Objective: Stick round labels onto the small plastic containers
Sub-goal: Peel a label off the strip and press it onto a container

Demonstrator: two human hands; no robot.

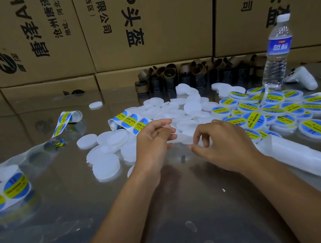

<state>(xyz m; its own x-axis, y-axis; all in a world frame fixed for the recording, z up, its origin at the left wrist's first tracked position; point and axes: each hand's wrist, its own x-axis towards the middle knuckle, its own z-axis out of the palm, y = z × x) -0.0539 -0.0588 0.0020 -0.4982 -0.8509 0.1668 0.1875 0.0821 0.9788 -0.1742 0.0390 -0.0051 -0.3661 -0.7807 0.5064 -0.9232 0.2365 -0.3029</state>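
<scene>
A strip of blue-and-yellow round labels [134, 124] runs from a small curl on the table into my left hand [152, 143], which pinches it. A white bare stretch of strip spans the gap to my right hand [223, 144], whose thumb and curled fingers pinch it. Empty backing paper [310, 157] trails off to the lower right. Several plain white containers [107, 166] lie left of and behind my hands. Several labelled containers [316, 129] are heaped on the right.
The shiny metal table [129, 222] also holds a label roll [3, 192] at the left edge, with a second curled strip [67, 117] behind it. At the back are brown cardboard cores [171, 77], a water bottle [275, 53], a white controller [303, 78] and stacked cartons [138, 19].
</scene>
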